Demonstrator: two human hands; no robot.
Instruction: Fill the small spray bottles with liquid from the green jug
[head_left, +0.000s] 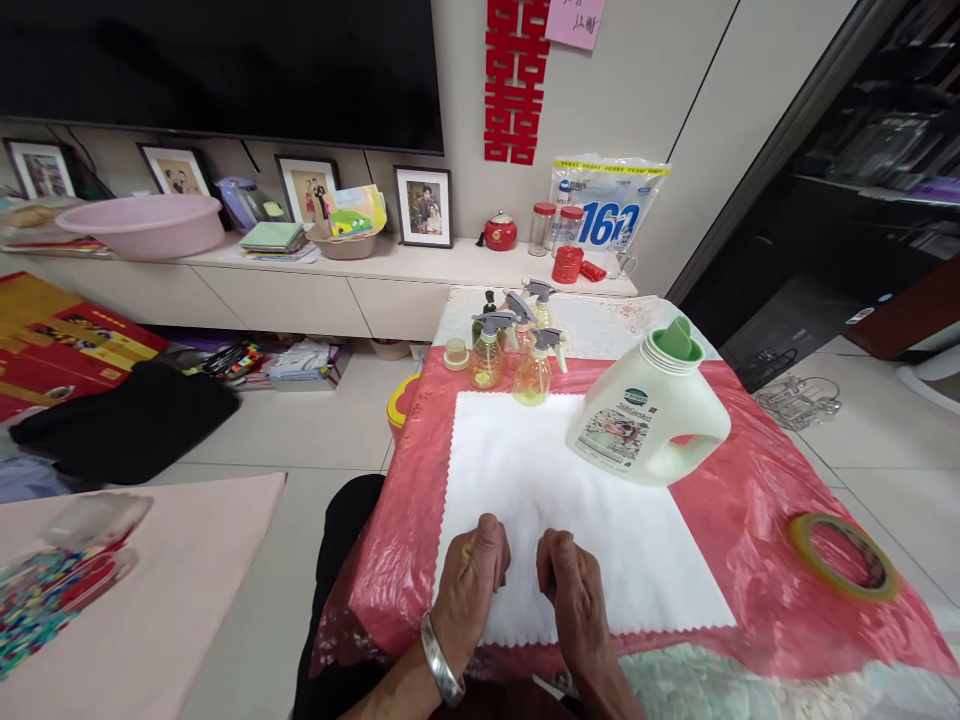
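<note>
Both hands are curled into fists, thumbs on top, above the near part of a white cloth (517, 460) with a zigzag edge. My left hand (474, 575) wears a silver bangle at the wrist. A short gap separates it from my right hand (574, 590). Nothing shows in either fist. A large pale green jug (645, 410) with a green cap stands upright on the cloth's far right corner. Beyond the cloth's far edge are several small spray bottles (532, 375) with grey trigger heads. A pale round cap (456, 354) lies left of them.
Red plastic sheeting (397, 520) covers the table under the cloth. A roll of tape (842, 556) lies at the right. To the left, a pink table (202, 560) bears colourful small pieces. A low cabinet (292, 300) with a pink basin (150, 225) runs along the wall.
</note>
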